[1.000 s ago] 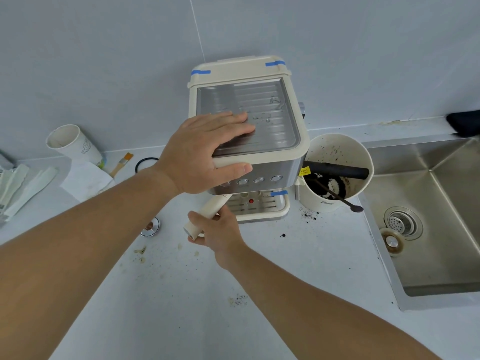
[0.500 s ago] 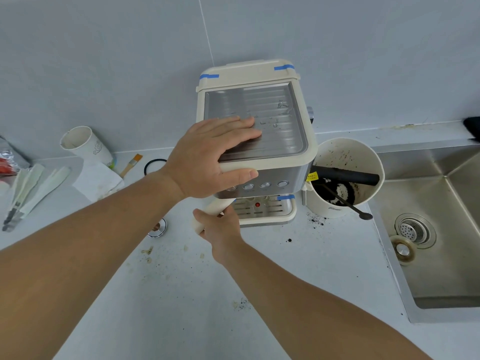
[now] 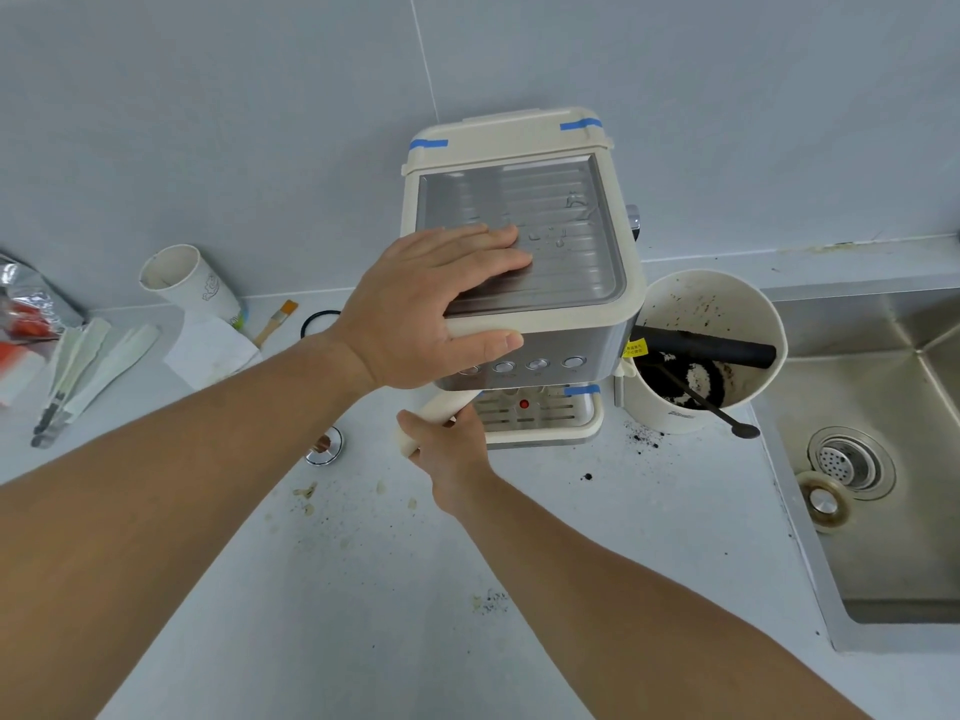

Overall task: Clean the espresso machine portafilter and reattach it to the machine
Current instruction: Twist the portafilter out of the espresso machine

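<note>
Where the pale grey desk (image 3: 363, 615) meets the grey wall stands a cream and brushed-steel espresso machine (image 3: 524, 262), blue tape strips on its rear lid. Left hand (image 3: 431, 304): laid flat on the ribbed steel top tray, fingers extended, thumb hooked over the cream front edge above the row of round buttons. Right hand (image 3: 452, 449): closed around the cream handle of the portafilter (image 3: 436, 413); the handle angles down-left from beneath the machine's front, its head hidden under the housing, so whether it is seated cannot be told. Just right of the machine, touching its side: a cream round bin (image 3: 727, 324) holding dark coffee grounds, a black bar across it and a dark long-handled spoon (image 3: 717, 413) leaning out over its rim. Far right: a stainless steel sink (image 3: 883, 563) with a round strainer. Left of the machine: a tipped white paper cup (image 3: 182, 283), a small wooden-handled brush (image 3: 275, 319), a black rubber ring (image 3: 317, 324), a small round metal filter basket (image 3: 324, 446). Scattered grounds on the desk.
</note>
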